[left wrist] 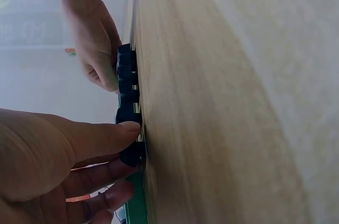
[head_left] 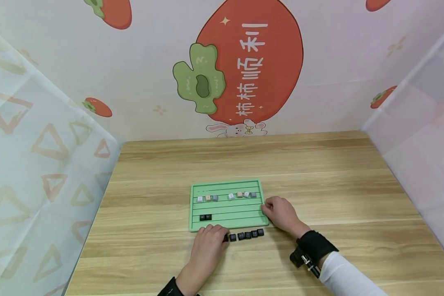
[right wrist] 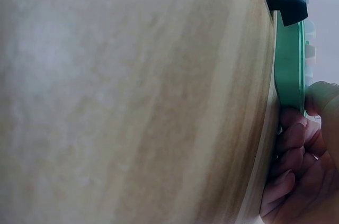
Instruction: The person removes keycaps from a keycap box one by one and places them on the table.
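Note:
My left hand [head_left: 209, 244] is at the near edge of the green tray [head_left: 229, 224], pinching a black keycap [left wrist: 132, 155] at the left end of a row. Several more black keycaps [head_left: 248, 235] continue that row to the right on the table, just in front of the tray. With thumb and curled fingers, my right hand [head_left: 283, 213] grips the tray's right edge; the right wrist view shows the thumb over the rim. Inside the tray, two black keycaps [head_left: 205, 217] sit side by side in a lower slot at the left.
White, beige and grey keycaps [head_left: 208, 198] stand in two groups along an upper slot of the tray. Under everything is a wood-grain table [head_left: 151, 172]. A printed backdrop [head_left: 148, 74] rises behind it, with pale cloth walls at both sides.

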The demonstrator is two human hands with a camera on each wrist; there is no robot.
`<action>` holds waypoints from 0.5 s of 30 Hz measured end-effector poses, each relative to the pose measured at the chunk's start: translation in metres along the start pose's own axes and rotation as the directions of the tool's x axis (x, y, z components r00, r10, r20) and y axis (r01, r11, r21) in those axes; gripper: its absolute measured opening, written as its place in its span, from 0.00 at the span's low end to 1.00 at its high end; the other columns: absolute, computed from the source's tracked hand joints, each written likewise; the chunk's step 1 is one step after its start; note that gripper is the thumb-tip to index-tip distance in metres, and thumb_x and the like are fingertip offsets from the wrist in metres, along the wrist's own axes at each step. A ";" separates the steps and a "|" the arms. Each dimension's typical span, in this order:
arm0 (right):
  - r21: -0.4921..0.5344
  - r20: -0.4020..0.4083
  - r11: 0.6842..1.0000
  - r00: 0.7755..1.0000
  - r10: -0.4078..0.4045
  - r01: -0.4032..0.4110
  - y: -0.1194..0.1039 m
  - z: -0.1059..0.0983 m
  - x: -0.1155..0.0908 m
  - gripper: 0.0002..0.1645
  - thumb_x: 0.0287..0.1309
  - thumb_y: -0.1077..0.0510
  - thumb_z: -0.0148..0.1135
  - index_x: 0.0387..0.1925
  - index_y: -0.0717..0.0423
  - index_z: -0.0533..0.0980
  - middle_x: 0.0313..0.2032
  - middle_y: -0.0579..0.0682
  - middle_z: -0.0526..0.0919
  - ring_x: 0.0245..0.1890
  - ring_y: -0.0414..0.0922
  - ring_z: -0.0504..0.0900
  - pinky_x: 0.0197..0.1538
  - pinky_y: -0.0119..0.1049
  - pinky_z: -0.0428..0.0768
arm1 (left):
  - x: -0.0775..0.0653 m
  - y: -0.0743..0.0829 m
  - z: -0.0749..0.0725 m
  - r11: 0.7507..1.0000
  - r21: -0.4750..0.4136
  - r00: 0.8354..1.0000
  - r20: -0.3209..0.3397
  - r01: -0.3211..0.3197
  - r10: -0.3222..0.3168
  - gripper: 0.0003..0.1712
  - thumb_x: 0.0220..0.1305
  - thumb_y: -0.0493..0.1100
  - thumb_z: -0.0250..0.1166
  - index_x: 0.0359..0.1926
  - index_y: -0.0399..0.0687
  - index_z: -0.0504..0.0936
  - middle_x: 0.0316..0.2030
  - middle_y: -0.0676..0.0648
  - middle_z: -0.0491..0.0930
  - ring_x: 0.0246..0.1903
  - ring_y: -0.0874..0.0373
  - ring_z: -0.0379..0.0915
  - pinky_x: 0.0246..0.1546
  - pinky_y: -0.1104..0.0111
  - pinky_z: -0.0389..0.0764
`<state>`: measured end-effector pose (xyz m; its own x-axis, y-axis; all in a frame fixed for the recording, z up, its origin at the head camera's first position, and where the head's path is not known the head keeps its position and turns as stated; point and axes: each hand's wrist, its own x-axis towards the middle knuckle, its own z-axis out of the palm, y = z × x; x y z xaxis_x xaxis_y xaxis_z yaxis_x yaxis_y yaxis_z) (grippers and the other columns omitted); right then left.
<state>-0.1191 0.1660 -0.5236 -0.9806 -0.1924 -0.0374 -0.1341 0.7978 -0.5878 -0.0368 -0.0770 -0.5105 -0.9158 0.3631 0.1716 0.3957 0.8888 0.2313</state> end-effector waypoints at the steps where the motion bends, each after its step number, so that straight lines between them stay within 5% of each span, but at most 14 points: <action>1: 0.000 0.000 1.000 1.000 0.001 -0.001 0.000 0.000 0.000 0.26 0.59 0.54 0.56 0.08 0.50 0.60 0.09 0.40 0.56 0.11 0.38 0.57 0.22 0.31 0.56 | 0.000 0.000 0.000 1.000 -0.002 1.000 0.000 0.000 0.000 0.15 0.43 0.47 0.73 0.36 0.53 0.85 0.34 0.55 0.84 0.31 0.60 0.74 0.30 0.68 0.67; 15: -0.004 0.005 1.000 1.000 0.008 -0.008 -0.002 -0.001 0.000 0.26 0.59 0.54 0.56 0.08 0.50 0.61 0.09 0.41 0.57 0.12 0.39 0.58 0.22 0.32 0.56 | 0.001 0.000 -0.003 0.999 -0.040 0.999 -0.039 0.003 -0.004 0.17 0.43 0.50 0.73 0.36 0.51 0.85 0.32 0.54 0.83 0.31 0.60 0.75 0.30 0.68 0.67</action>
<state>-0.1185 0.1652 -0.5217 -0.9810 -0.1886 -0.0462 -0.1267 0.8016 -0.5843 -0.0375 -0.0779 -0.5080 -0.9140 0.3481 0.2082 0.3958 0.8777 0.2701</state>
